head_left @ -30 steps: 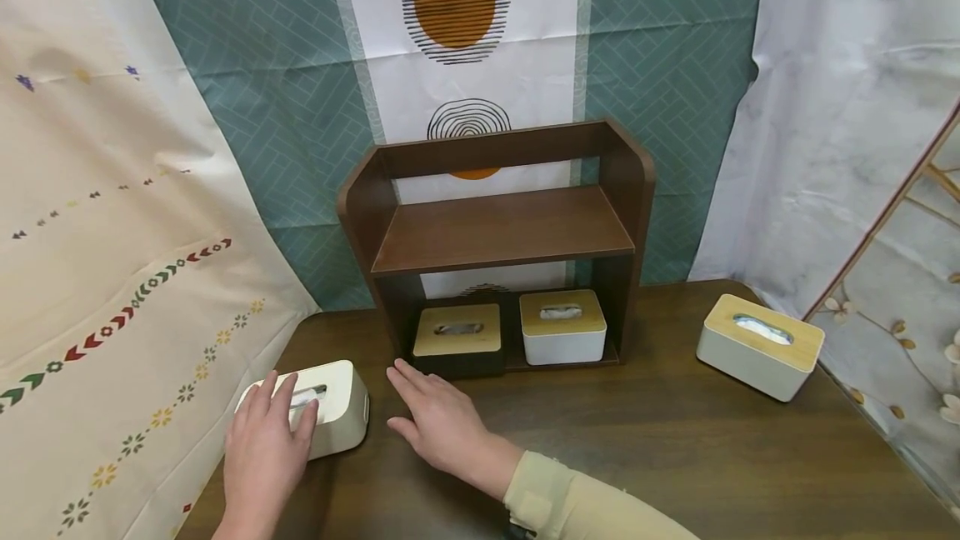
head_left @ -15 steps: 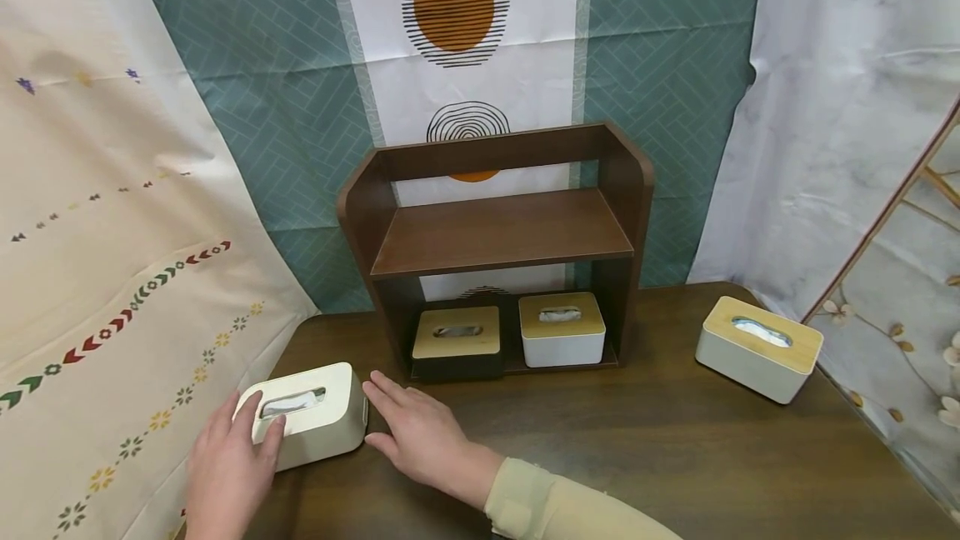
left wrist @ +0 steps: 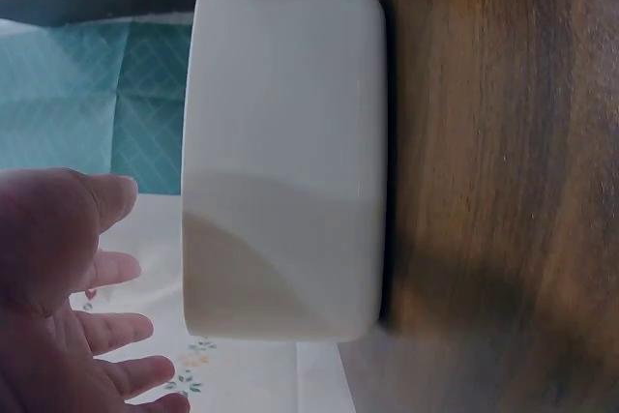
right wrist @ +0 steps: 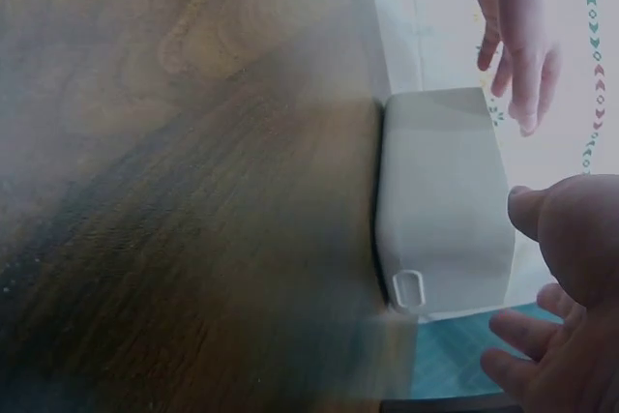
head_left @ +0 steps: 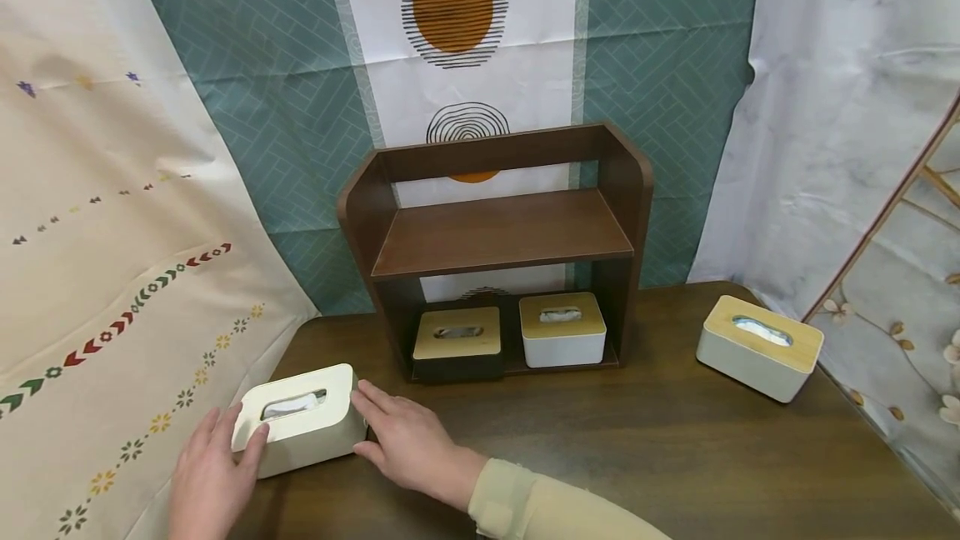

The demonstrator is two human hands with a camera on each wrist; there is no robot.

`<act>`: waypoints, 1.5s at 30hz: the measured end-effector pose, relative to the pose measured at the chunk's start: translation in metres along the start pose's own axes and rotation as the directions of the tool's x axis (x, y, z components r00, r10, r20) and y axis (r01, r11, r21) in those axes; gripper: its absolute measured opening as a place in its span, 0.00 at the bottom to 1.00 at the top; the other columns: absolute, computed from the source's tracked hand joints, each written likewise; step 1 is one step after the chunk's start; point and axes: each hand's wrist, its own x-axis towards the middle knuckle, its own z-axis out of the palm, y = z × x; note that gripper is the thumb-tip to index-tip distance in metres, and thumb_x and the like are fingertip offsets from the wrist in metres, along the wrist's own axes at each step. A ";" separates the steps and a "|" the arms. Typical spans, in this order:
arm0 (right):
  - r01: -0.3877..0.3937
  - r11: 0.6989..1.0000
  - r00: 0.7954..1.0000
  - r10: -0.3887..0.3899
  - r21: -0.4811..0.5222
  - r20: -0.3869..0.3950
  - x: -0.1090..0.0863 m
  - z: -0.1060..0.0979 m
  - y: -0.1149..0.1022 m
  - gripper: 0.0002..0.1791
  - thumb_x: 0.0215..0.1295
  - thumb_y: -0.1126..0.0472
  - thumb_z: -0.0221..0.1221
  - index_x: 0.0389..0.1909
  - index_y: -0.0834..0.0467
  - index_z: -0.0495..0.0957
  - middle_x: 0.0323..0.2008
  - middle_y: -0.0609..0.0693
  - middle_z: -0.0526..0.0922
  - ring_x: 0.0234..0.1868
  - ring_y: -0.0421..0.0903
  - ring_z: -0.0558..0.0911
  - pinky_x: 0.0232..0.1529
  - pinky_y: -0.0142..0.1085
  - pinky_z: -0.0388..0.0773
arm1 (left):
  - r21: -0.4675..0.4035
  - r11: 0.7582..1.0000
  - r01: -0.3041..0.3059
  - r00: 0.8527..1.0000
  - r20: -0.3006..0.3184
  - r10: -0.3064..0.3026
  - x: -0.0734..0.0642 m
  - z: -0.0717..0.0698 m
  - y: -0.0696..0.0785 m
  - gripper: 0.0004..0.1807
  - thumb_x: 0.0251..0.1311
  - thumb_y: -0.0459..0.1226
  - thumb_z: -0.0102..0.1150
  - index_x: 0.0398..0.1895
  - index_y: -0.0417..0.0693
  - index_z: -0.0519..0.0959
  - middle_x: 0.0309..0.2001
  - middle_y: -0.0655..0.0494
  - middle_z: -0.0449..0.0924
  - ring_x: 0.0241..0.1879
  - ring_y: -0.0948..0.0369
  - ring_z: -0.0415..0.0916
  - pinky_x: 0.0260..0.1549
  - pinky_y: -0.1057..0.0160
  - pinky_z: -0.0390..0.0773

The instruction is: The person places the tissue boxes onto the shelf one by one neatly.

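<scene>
A white tissue box (head_left: 306, 440) with a slot in its pale lid and white tissue inside stands on the table at the left. My left hand (head_left: 212, 473) is at the box's left end, its fingers loosely spread; in the left wrist view a gap shows between that hand (left wrist: 77, 307) and the box (left wrist: 285, 162). At the right end is my right hand (head_left: 408, 438), fingers extended, fingertips close to the box's upper edge. Whether they touch it, I cannot tell. In the right wrist view the thumb of that hand (right wrist: 571, 278) is by the box's (right wrist: 445, 200) top edge.
Behind stands a brown two-tier shelf (head_left: 502, 232). On its lower level are a black tissue box (head_left: 457, 344) and a white one (head_left: 562, 332), both with wooden lids. Another wooden-lidded tissue box (head_left: 760, 348) sits at the table's right. Patterned cloth (head_left: 112, 273) hangs at the left.
My left hand has moved left and down, off the lid to the box's left end. My right hand has moved left, up to the right end. The box looks almost unmoved.
</scene>
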 end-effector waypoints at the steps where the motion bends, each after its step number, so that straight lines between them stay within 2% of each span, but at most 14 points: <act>1: 0.004 1.000 1.000 -0.004 -0.002 -0.004 0.001 0.001 0.000 0.39 0.82 0.42 0.63 0.86 0.53 0.65 0.85 0.48 0.65 0.76 0.41 0.75 0.71 0.34 0.74 | -0.002 1.000 0.010 1.000 0.010 -0.010 0.001 0.000 -0.001 0.30 0.81 0.43 0.62 0.72 0.28 0.71 0.73 0.15 0.61 0.68 0.17 0.61 0.65 0.22 0.61; 11: 0.015 1.000 1.000 -0.015 -0.012 0.008 0.008 0.006 -0.003 0.39 0.82 0.41 0.63 0.85 0.51 0.67 0.84 0.48 0.67 0.75 0.41 0.76 0.70 0.33 0.76 | -0.019 0.995 0.102 0.987 0.125 -0.099 0.002 0.001 -0.013 0.34 0.84 0.46 0.58 0.76 0.27 0.66 0.75 0.13 0.56 0.71 0.17 0.58 0.65 0.18 0.60; 19: 0.024 0.999 1.000 -0.023 -0.042 0.014 0.013 0.010 -0.006 0.38 0.82 0.40 0.62 0.85 0.50 0.68 0.83 0.47 0.67 0.72 0.40 0.79 0.66 0.33 0.78 | -0.040 0.991 0.124 0.975 0.193 -0.114 0.001 0.002 -0.016 0.36 0.86 0.48 0.54 0.77 0.25 0.62 0.75 0.14 0.53 0.72 0.18 0.56 0.65 0.18 0.60; 24: 0.022 0.999 0.999 -0.020 -0.046 0.043 0.016 0.014 -0.009 0.37 0.82 0.39 0.62 0.85 0.48 0.68 0.84 0.45 0.67 0.68 0.41 0.83 0.62 0.33 0.82 | -0.047 0.990 0.133 0.970 0.211 -0.120 0.000 0.003 -0.019 0.37 0.86 0.49 0.54 0.78 0.26 0.61 0.75 0.13 0.53 0.73 0.19 0.55 0.66 0.18 0.59; 27: 0.018 0.999 0.999 -0.016 -0.044 0.046 0.016 0.016 -0.010 0.37 0.82 0.40 0.63 0.84 0.47 0.68 0.84 0.45 0.67 0.66 0.42 0.84 0.59 0.34 0.83 | -0.056 0.991 0.118 0.974 0.203 -0.104 -0.001 0.006 -0.023 0.36 0.86 0.48 0.55 0.77 0.25 0.62 0.74 0.13 0.56 0.73 0.20 0.56 0.66 0.20 0.60; 31: 0.024 0.999 0.999 -0.022 -0.040 0.046 0.017 0.017 -0.011 0.37 0.82 0.40 0.63 0.84 0.48 0.69 0.84 0.46 0.66 0.66 0.42 0.85 0.59 0.33 0.83 | -0.072 0.993 0.088 0.980 0.184 -0.074 -0.001 0.008 -0.026 0.34 0.85 0.45 0.56 0.74 0.22 0.64 0.72 0.16 0.62 0.72 0.21 0.60 0.66 0.23 0.63; 38: 0.036 0.999 0.999 -0.036 -0.023 0.037 0.019 0.019 -0.014 0.36 0.81 0.42 0.65 0.83 0.49 0.71 0.84 0.49 0.66 0.65 0.43 0.85 0.58 0.32 0.83 | -0.080 0.992 0.094 0.975 0.207 -0.076 0.001 0.007 -0.024 0.35 0.86 0.45 0.55 0.75 0.20 0.63 0.73 0.17 0.63 0.71 0.23 0.62 0.67 0.24 0.63; 42: 0.036 0.999 0.999 -0.035 -0.011 0.028 0.021 0.022 -0.013 0.35 0.81 0.43 0.65 0.82 0.49 0.71 0.84 0.51 0.65 0.66 0.43 0.84 0.56 0.33 0.84 | -0.083 0.991 0.102 0.967 0.241 -0.080 0.002 0.006 -0.025 0.36 0.87 0.45 0.54 0.76 0.19 0.61 0.73 0.16 0.61 0.72 0.21 0.61 0.67 0.23 0.63; 45: 0.035 0.999 0.999 -0.035 0.002 0.031 0.022 0.024 -0.013 0.35 0.82 0.43 0.64 0.83 0.49 0.70 0.85 0.51 0.64 0.67 0.43 0.83 0.57 0.33 0.84 | -0.074 0.986 0.148 0.946 0.301 -0.120 0.004 0.005 -0.026 0.37 0.88 0.47 0.50 0.79 0.22 0.57 0.76 0.16 0.57 0.74 0.20 0.57 0.69 0.23 0.61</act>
